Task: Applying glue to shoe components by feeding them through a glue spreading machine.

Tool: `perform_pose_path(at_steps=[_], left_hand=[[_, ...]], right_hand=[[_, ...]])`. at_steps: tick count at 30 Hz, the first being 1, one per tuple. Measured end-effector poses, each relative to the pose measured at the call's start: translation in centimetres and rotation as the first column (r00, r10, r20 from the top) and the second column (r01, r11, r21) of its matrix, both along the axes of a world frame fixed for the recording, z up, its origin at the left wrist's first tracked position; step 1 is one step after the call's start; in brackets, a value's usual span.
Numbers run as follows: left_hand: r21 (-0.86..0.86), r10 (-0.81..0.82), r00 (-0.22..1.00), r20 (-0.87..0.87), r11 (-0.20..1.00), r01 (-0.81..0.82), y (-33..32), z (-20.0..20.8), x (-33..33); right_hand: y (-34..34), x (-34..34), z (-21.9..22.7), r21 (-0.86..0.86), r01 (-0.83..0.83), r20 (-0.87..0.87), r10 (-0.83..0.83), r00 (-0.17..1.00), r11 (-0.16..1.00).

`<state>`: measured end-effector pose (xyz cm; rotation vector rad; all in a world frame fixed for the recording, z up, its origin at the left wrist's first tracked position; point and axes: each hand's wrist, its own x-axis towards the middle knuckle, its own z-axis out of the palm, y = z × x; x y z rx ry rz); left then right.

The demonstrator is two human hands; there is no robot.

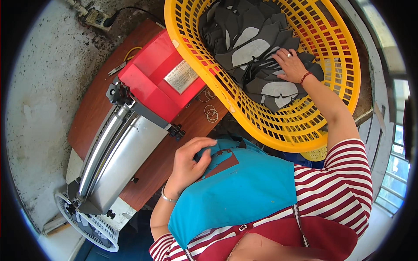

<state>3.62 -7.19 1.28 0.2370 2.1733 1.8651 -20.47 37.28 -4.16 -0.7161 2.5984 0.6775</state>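
Dark grey cut pieces lie heaped in the yellow basket, the pile stretching upper-left to lower-right. The right hand rests directly on it, fingers loosely spread; whether they pinch a piece I cannot tell. The left hand, half-curled, thumb parted, is farther off, beside the blue apron.

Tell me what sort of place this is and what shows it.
Likely a small workshop: a red and silver roller machine stands on a wooden table, and a yellow basket holds a pile of flat dark pieces.
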Motion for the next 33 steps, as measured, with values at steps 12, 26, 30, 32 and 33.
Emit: perform_pose_path(at_steps=[12, 26, 30, 32, 33], left_hand=[[-0.090, -0.158, 0.966, -0.205, 0.986, 0.142, 7.3, -2.1, -3.9], [-0.025, -0.072, 0.973, -0.219, 0.997, 0.068, 7.7, -2.2, -4.4], [-0.013, -0.070, 0.966, -0.248, 0.998, 0.069, 7.8, -2.2, -4.5], [-0.013, -0.070, 0.966, -0.248, 0.998, 0.069, 7.8, -2.3, -4.5], [-0.012, -0.071, 0.966, -0.247, 0.997, 0.070, 7.7, -2.4, -4.5]], right_hand=[[1.6, -1.4, -0.8, -0.187, -0.172, 0.105, 0.194, 0.975, 0.967], [3.2, 1.4, -0.5, -0.227, 0.037, 0.423, 0.064, 0.904, 0.973], [2.4, 0.7, -0.4, -0.124, 0.148, 0.506, -0.066, 0.860, 0.981], [2.6, 0.8, -0.9, -0.131, 0.165, 0.488, -0.081, 0.869, 0.978], [2.6, 0.8, -1.0, -0.138, 0.182, 0.470, -0.097, 0.877, 0.974]])
